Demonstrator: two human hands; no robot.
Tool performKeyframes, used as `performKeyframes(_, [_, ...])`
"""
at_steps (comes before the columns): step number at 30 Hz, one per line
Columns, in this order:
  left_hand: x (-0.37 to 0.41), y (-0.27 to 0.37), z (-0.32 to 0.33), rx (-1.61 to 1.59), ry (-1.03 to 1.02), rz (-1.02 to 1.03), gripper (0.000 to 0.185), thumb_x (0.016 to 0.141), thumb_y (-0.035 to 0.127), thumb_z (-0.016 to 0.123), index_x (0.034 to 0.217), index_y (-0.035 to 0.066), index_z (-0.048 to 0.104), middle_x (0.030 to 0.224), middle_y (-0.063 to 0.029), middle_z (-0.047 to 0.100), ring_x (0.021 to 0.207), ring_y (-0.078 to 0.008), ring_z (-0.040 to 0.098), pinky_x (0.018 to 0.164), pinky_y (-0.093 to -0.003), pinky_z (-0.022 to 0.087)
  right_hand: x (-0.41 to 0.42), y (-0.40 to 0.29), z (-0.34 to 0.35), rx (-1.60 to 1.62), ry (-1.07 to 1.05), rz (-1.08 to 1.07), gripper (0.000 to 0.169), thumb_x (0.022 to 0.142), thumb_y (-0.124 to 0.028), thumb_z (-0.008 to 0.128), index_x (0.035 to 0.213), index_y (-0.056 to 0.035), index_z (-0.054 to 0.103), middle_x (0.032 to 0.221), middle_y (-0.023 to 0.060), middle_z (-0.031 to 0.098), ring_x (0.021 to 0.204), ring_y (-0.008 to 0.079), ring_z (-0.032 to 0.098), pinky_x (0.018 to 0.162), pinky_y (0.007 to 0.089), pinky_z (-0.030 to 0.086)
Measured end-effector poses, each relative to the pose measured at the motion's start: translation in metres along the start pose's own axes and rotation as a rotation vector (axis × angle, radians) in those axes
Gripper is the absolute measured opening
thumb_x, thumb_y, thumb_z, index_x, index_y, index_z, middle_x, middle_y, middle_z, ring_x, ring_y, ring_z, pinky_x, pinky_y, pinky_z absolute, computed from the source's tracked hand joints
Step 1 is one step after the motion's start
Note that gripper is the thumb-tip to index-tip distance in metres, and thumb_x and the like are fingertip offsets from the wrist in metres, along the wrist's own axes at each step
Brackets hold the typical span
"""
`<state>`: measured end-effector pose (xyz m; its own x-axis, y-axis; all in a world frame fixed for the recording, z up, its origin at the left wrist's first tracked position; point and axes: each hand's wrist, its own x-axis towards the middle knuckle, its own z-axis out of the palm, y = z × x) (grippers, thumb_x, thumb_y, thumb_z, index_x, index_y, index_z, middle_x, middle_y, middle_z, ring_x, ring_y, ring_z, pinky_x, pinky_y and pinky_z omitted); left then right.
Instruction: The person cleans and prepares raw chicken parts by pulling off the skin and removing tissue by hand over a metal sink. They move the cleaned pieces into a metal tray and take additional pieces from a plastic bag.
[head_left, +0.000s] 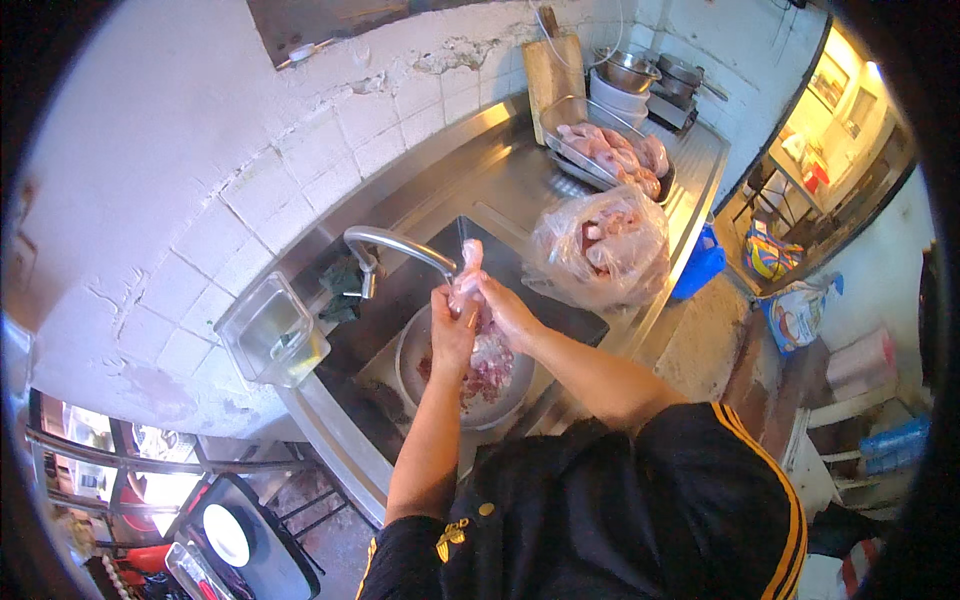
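Observation:
My left hand (454, 328) and my right hand (507, 306) both grip a raw chicken piece (471, 261), seemingly a leg, close to the faucet spout (420, 253). Its narrow end points up, away from me. Beneath my hands, a round bowl (484, 415) stands in the steel sink (346, 346) and holds liquid with dark red bits. My forearms and hands hide part of the bowl. Right of the sink sits a clear plastic bag (551, 276) with raw meat pieces (609, 234) inside.
Behind the bag, a clear rectangular dish (553, 124) holds raw chicken (615, 156). A wooden cutting board (551, 71) leans on the wall near stacked bowls (624, 79). A clear plastic container (259, 330) rests at the sink's left edge beside a dark cloth (341, 285).

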<state>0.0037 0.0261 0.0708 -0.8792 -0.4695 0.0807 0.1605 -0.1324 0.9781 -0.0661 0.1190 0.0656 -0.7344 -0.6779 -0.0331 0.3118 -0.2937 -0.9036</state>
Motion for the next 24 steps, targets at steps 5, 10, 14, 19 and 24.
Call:
performKeyframes(5, [-0.002, 0.009, 0.001, 0.342, 0.148, 0.048, 0.029, 0.085, 0.029, 0.058, 0.100, 0.004, 0.055, 0.087, -0.0165, 0.062, 0.081, -0.0271, 0.060, 0.073, -0.0377, 0.046, -0.009, -0.010, 0.013, -0.209, 0.022, 0.046, 0.047, 0.094, -0.044, 0.047, 0.122, -0.0070, 0.048, 0.114, 0.0034, 0.053, 0.109, 0.0128, 0.047, 0.094, 0.0301, 0.037])
performKeyframes(10, [0.007, 0.006, -0.012, 0.415, 0.116, 0.109, 0.023, 0.087, 0.023, 0.052, 0.095, 0.003, 0.059, 0.087, -0.0222, 0.062, 0.083, -0.0380, 0.060, 0.073, -0.0403, 0.046, -0.016, -0.005, 0.035, -0.110, 0.061, -0.059, 0.045, 0.091, -0.027, 0.059, 0.126, -0.0051, 0.041, 0.115, 0.0033, 0.053, 0.106, 0.0121, 0.049, 0.094, 0.0284, 0.038])
performKeyframes(14, [0.011, 0.013, -0.011, 0.487, 0.167, 0.148, 0.020, 0.087, 0.016, 0.050, 0.092, 0.000, 0.060, 0.083, -0.0250, 0.061, 0.081, -0.0405, 0.059, 0.072, -0.0416, 0.045, -0.011, 0.001, 0.023, 0.080, 0.062, -0.031, 0.040, 0.089, -0.019, 0.061, 0.123, -0.0068, 0.045, 0.111, 0.0022, 0.056, 0.099, 0.0109, 0.053, 0.089, 0.0270, 0.042])
performKeyframes(19, [0.018, 0.005, -0.007, -0.147, 0.297, -0.075, 0.025, 0.093, 0.018, 0.051, 0.093, -0.005, 0.059, 0.081, -0.0132, 0.063, 0.070, -0.0223, 0.060, 0.064, -0.0325, 0.046, -0.010, -0.001, 0.018, 0.188, 0.005, 0.097, 0.039, 0.086, -0.018, 0.063, 0.121, -0.0082, 0.047, 0.106, 0.0008, 0.058, 0.094, 0.0103, 0.055, 0.082, 0.0277, 0.045])
performKeyframes(24, [0.023, 0.010, -0.010, -0.346, 0.240, -0.134, 0.023, 0.094, 0.019, 0.053, 0.091, -0.003, 0.059, 0.080, -0.0075, 0.061, 0.068, -0.0125, 0.056, 0.060, -0.0264, 0.046, -0.014, -0.008, 0.018, 0.042, -0.007, 0.192, 0.039, 0.082, -0.022, 0.066, 0.115, -0.0063, 0.053, 0.099, 0.0023, 0.060, 0.091, 0.0111, 0.056, 0.077, 0.0285, 0.045])
